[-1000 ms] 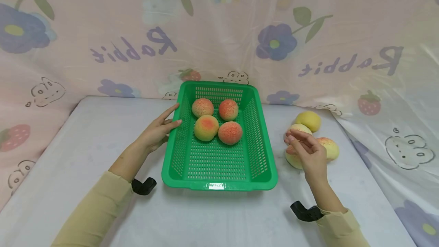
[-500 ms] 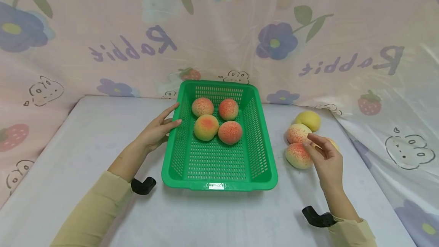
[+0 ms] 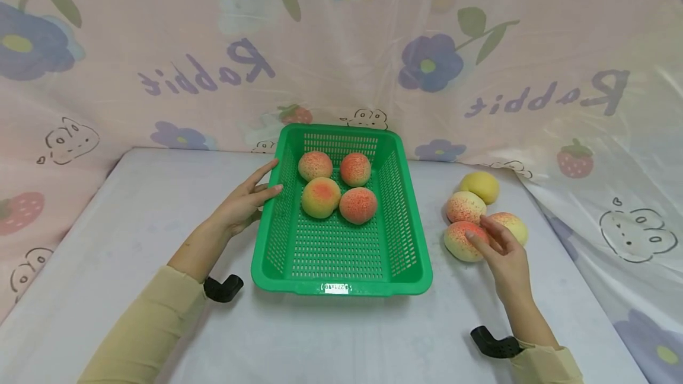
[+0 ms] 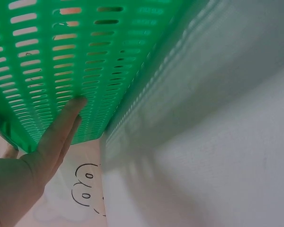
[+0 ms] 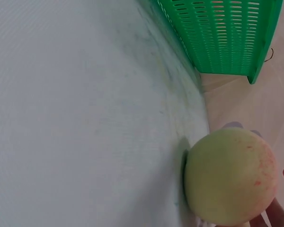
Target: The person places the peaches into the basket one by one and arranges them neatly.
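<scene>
One green basket, perforated, set upright on the white surface; a white label is fixed to its near rim. Contained toward its far end: a mottled peach at far left, a red peach at far right, a yellow-orange peach at near left, a pinkish peach at near right. Left grip: fingers extended and parted, laid against the basket's left rim and outer wall. Grouped on the surface, right of the basket: a yellow fruit at the back, a speckled peach before it, a red-topped peach nearest, a pale yellow peach at the right. Right grip: thumb and fingers spread, placed at the right side of the red-topped peach; whether contact is made cannot be told. A printed cloth is hung behind.
</scene>
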`<state>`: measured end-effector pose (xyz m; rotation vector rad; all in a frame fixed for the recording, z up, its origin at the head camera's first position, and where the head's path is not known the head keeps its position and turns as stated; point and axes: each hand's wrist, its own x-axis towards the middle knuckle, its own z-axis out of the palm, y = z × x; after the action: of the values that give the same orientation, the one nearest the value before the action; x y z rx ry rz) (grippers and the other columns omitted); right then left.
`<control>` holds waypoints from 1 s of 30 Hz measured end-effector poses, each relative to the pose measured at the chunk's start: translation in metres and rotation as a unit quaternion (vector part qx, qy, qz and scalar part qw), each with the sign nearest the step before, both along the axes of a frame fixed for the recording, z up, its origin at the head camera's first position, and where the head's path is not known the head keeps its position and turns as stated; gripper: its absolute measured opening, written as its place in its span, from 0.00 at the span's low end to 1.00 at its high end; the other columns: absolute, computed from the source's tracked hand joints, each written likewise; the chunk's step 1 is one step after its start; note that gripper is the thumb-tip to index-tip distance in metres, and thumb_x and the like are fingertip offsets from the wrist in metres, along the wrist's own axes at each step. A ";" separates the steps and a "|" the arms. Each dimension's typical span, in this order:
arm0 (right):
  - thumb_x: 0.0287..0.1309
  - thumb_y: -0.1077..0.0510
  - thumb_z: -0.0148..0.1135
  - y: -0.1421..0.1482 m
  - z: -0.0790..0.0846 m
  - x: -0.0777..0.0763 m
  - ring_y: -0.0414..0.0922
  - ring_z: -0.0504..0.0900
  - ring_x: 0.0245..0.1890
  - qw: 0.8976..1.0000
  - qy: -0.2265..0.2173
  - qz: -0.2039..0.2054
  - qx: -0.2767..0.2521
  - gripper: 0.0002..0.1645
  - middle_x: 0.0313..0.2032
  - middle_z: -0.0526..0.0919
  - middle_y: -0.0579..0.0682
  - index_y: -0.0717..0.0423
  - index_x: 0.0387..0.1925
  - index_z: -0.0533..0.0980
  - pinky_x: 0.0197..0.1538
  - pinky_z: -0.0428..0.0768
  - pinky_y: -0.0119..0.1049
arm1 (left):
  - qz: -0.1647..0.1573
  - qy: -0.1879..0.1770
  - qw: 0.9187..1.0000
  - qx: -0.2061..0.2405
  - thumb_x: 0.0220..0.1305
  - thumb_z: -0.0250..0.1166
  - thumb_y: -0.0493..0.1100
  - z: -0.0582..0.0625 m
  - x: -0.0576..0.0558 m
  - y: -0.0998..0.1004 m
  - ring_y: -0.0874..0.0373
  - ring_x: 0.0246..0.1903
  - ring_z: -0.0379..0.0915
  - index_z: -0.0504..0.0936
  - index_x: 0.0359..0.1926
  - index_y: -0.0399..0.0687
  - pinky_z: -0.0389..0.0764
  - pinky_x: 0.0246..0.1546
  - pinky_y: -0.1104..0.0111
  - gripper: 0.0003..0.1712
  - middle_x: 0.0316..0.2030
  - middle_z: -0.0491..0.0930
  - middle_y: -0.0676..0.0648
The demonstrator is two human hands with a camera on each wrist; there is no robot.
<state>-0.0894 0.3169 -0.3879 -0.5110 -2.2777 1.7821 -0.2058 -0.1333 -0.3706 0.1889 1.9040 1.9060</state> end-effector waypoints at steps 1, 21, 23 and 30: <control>0.58 0.55 0.67 0.000 -0.001 0.000 0.30 0.70 0.51 1.000 -0.007 -0.001 0.000 0.36 0.50 0.74 0.31 0.57 0.66 0.67 0.45 0.72 0.12 | 0.000 0.000 1.000 0.000 0.73 0.53 0.43 0.000 0.000 0.000 0.52 0.48 0.76 0.42 0.76 0.69 0.69 0.57 0.49 0.40 0.67 0.59 0.31; 0.61 0.47 0.63 0.010 -0.008 -0.008 0.42 0.45 0.74 0.984 -0.165 0.034 -0.066 0.49 0.76 0.42 0.44 0.47 0.75 0.48 0.74 0.52 0.39 | 0.002 0.002 1.000 0.001 0.73 0.54 0.45 -0.003 0.000 -0.001 0.50 0.48 0.77 0.42 0.76 0.70 0.72 0.55 0.51 0.40 0.66 0.60 0.31; 0.60 0.47 0.64 0.010 -0.008 -0.008 0.40 0.50 0.72 0.983 -0.169 0.032 -0.064 0.50 0.75 0.46 0.44 0.47 0.75 0.48 0.70 0.60 0.32 | 0.003 0.003 1.000 -0.001 0.73 0.54 0.45 -0.003 0.000 -0.001 0.50 0.48 0.77 0.43 0.76 0.70 0.72 0.55 0.52 0.40 0.66 0.61 0.31; 0.57 0.48 0.67 0.008 -0.007 -0.006 0.31 0.64 0.51 0.984 -0.170 0.023 -0.050 0.48 0.56 0.63 0.36 0.48 0.74 0.53 0.44 0.71 0.17 | 0.005 0.001 1.000 0.004 0.72 0.54 0.45 -0.003 0.000 -0.001 0.51 0.47 0.77 0.43 0.76 0.70 0.72 0.54 0.52 0.40 0.66 0.61 0.31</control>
<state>-0.0953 0.3250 -0.3947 -0.8468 -2.4412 1.9678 -0.2059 -0.1341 -0.3736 0.1842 1.9023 1.9212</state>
